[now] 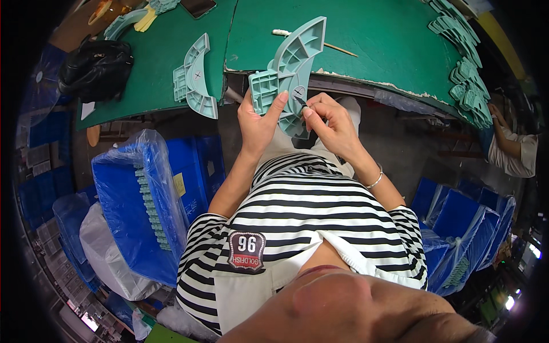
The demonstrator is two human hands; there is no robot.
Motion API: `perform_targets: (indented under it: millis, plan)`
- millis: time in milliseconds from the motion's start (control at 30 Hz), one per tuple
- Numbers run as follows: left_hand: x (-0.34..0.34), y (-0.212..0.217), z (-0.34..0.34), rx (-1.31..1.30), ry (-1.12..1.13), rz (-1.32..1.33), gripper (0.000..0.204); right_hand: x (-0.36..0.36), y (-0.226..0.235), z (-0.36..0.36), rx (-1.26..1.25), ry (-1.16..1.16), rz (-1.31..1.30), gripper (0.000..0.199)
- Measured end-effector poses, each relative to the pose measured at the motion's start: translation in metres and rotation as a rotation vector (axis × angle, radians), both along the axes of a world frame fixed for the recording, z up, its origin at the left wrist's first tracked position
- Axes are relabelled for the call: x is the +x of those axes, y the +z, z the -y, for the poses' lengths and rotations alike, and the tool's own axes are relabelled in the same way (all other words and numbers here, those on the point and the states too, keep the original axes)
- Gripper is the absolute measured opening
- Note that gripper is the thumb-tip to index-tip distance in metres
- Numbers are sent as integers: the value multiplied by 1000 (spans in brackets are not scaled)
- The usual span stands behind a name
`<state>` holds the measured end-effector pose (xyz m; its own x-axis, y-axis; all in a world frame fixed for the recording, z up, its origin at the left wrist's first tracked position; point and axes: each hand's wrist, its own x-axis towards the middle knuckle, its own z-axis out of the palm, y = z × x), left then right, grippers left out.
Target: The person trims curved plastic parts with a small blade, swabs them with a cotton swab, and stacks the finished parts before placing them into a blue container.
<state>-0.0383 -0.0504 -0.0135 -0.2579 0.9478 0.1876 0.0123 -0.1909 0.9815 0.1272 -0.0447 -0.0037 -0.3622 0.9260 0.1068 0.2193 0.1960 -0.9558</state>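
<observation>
My left hand (258,127) grips a pale green curved plastic part (298,56) by its ribbed block, thumb on the front. The part is held upright above my lap, off the front edge of the table. In my right hand (337,128) is a small dark pointed tool (300,102), pinched between thumb and fingers. Its tip is at the round mark with a cross on the part; whether it touches cannot be made out. A similar curved part (198,77) lies on the table to the left, with a red cross on it.
The green table (251,40) has a chipped front edge. A cotton-tipped stick (340,50), a black bag (96,68) and a phone (198,6) lie on it. Stacked green parts (470,86) line its right side, near another person's arm (506,134). Blue plastic-lined bins (134,211) flank me.
</observation>
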Motion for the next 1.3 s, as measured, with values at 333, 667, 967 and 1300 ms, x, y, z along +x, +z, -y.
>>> perform_targets:
  millis: [333,667,967,1300]
  plan:
    - [2,1,1,-6,-2,-8,22,-1,-2,0,-35,-19,-23,29]
    - [0,-3,2,-29,-20,-13,21,1,-7,0,-15,25,7,25]
    - [0,-6,2,-27,-27,-29,21,1,-13,-2,-80,31,21,27]
    - [-8,-13,-5,-127,-16,218,24,17,-11,-2,-281,-6,-386,27]
